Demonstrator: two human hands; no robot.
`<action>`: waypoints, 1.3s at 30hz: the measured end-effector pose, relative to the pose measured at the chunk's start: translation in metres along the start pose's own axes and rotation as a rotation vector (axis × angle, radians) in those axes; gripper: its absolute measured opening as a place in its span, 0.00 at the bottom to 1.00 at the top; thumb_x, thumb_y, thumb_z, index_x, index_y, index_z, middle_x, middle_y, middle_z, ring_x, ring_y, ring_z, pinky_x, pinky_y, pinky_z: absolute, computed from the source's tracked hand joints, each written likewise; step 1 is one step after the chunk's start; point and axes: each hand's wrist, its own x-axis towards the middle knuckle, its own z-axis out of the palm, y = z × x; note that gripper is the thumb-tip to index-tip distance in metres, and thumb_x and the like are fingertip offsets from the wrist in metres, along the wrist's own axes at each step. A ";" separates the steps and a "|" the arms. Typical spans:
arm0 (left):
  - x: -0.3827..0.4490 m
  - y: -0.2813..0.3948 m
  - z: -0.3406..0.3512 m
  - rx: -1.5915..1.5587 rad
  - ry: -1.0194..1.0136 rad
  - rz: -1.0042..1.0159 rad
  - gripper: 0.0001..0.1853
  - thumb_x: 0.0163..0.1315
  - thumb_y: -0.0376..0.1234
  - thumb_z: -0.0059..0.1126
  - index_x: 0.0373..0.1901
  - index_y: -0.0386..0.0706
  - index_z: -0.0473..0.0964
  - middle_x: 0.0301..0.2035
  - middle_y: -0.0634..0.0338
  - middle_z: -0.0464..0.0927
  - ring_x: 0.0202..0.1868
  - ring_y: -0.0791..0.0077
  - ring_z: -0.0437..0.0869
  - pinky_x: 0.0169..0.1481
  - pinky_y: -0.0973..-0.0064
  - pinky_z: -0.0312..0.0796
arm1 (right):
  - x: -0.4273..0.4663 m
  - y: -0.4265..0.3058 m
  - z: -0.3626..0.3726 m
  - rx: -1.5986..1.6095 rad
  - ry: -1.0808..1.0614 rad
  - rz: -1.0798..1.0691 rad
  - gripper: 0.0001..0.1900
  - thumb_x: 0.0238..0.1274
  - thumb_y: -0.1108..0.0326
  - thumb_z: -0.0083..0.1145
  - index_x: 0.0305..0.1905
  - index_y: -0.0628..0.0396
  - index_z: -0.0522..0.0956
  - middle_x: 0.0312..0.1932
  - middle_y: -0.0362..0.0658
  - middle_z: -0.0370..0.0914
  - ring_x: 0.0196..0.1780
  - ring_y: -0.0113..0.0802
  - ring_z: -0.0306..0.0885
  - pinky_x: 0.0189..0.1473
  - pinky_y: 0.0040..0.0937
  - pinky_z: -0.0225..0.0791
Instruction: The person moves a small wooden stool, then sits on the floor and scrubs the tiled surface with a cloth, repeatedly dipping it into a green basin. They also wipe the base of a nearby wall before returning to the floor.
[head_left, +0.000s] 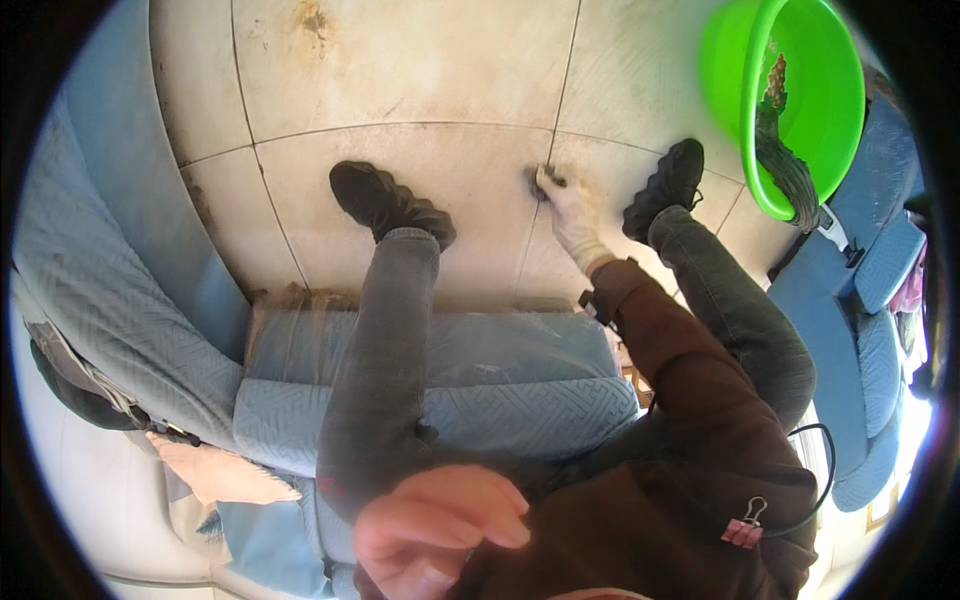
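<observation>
My right hand (574, 214), in a pale glove, reaches down to the tiled floor (420, 172) between my black shoes. It holds a small dark scrubbing pad (538, 182) against the floor at a tile joint. My left hand (442, 525) is bare and close to the camera at the bottom, with its fingers curled; whether it holds anything is not visible. A bright green plastic basin (825, 97) stands at the upper right, with a dark wet cloth (784, 161) draped over its rim.
Beneath me is a sofa with a blue patterned cover (525, 412). Another blue sofa section (127, 300) curves along the left, and blue seating (817, 300) stands at the right. Brown stains (311, 22) mark the floor ahead and along the sofa bases.
</observation>
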 end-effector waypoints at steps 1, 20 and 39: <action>0.001 -0.003 -0.008 0.000 -0.032 0.022 0.14 0.69 0.38 0.56 0.48 0.37 0.71 0.35 0.48 0.77 0.34 0.64 0.80 0.44 0.63 0.73 | -0.019 0.004 0.006 -0.072 -0.001 -0.162 0.13 0.67 0.66 0.58 0.52 0.59 0.80 0.46 0.51 0.80 0.52 0.43 0.78 0.52 0.36 0.70; 0.000 -0.003 0.017 0.107 0.173 -0.031 0.16 0.67 0.40 0.62 0.43 0.40 0.68 0.30 0.52 0.75 0.27 0.65 0.78 0.36 0.64 0.74 | 0.021 -0.052 -0.026 -0.441 -0.455 -0.454 0.14 0.66 0.70 0.55 0.55 0.50 0.80 0.54 0.47 0.80 0.55 0.47 0.79 0.57 0.38 0.73; 0.000 -0.004 0.025 0.146 0.223 0.009 0.13 0.69 0.39 0.58 0.41 0.42 0.67 0.29 0.54 0.73 0.25 0.68 0.75 0.34 0.66 0.72 | 0.078 -0.075 -0.044 -0.303 -0.132 -0.279 0.14 0.59 0.69 0.63 0.50 0.53 0.82 0.44 0.50 0.83 0.48 0.42 0.81 0.49 0.38 0.75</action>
